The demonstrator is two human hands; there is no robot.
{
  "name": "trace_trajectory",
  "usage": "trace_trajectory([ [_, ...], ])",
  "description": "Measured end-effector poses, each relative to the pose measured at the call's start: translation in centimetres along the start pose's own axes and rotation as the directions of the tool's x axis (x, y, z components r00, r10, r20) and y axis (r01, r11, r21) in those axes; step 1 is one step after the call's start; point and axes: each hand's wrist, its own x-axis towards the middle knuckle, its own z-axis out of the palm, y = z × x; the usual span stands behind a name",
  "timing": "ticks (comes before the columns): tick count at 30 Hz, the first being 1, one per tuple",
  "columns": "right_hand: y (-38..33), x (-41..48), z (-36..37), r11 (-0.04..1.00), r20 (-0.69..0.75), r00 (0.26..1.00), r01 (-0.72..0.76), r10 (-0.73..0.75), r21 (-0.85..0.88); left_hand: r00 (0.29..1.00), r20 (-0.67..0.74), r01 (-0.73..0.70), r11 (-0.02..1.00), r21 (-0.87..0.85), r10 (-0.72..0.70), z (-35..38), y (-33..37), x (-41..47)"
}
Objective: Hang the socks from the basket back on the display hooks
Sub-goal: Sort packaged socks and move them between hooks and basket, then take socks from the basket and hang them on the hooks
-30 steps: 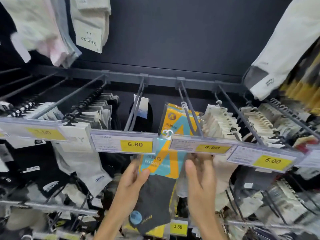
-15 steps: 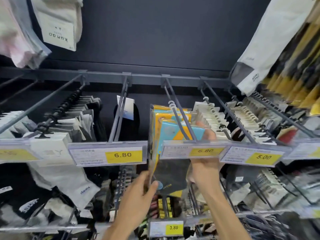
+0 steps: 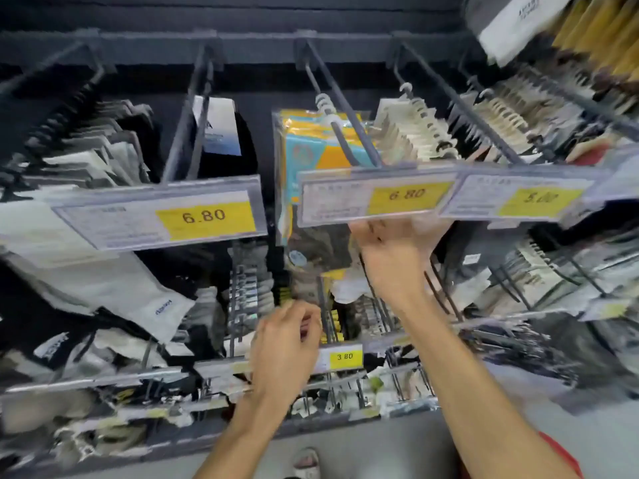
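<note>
- Head view: a shop sock display, with rows of metal hooks projecting from a dark back rail and clear price strips across their front ends.
- Sock pack (image 3: 311,153): orange and teal card with a dark sock hanging below it. It is on the middle hook (image 3: 345,108), at the front of a short stack of like packs, just behind the price tag (image 3: 377,198) marked 6.80.
- Right hand (image 3: 394,261): raised just under that price tag, fingers curled up against its lower edge and beside the dark sock. Blur and the tag hide the fingertips, so I cannot tell whether it grips anything.
- Left hand (image 3: 287,347): lower down, in front of the next row near the 3.80 tag (image 3: 345,356). Fingers loosely curled, nothing visible in them.
- Neighbours: white socks (image 3: 103,288) crowd the hooks to the left, and cream-carded socks (image 3: 415,133) fill the hook to the right, close to the pack but on their own hook.
- Basket: not in view.
- Step in hand, as judged: this pack appears hung, and the right hand is at the end of placing or settling it.
- Next move calls for: letting the pack hang free, checking that its hole sits fully over the hook behind the tag, then reaching down to the basket for another pair and matching it to its own hook and price.
- Risk, as judged: the tag strip blocks sight of the hook tip, so a pack could sit only half on.
</note>
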Motion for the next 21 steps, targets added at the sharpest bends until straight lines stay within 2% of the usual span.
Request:
trace_trajectory([
  [2,0.9,-2.5,-1.0,0.996,-0.051,0.995,0.085,-0.083,0.042,0.991,-0.084,-0.113,0.987,-0.117,0.104,0.2,1.9,-0.7],
  [4,3.2,-7.1,-2.4,0.992,-0.050,0.994,0.101,-0.097,0.070,0.979,-0.066,-0.203,0.954,-0.219,0.193,1.4,4.2,-1.4],
  [7,7.8,-13.4,-5.7,1.000,-0.053,0.999,-0.002,0.002,-0.002,0.953,0.088,-0.249,0.918,-0.308,0.289,5.5,8.0,-3.3],
  [9,11.2,-17.3,-8.8,0.987,-0.074,0.985,-0.158,0.158,0.017,0.907,0.262,-0.264,0.930,-0.255,0.329,9.7,10.6,-5.2],
  [11,15.3,-22.0,-12.5,0.934,-0.082,0.931,-0.356,0.357,0.026,0.811,0.478,-0.259,0.940,-0.223,0.337,14.7,13.1,-7.9],
  [14,21.7,-29.4,-18.3,0.785,-0.071,0.785,-0.619,0.616,-0.021,0.592,0.755,-0.203,0.959,-0.198,0.282,22.6,16.8,-12.3],
  [16,25.6,-33.8,-21.8,0.688,-0.066,0.688,-0.725,0.723,-0.029,0.480,0.844,-0.204,0.966,-0.157,0.238,27.8,18.6,-15.4],
  [19,31.0,-39.8,-26.5,0.585,-0.055,0.586,-0.810,0.809,-0.033,0.339,0.925,-0.295,0.953,-0.066,0.169,34.7,20.6,-19.5],
  [21,34.3,-43.2,-29.2,0.498,-0.057,0.497,-0.867,0.866,-0.006,0.219,0.968,-0.339,0.940,-0.043,0.123,38.9,21.5,-21.5],
])
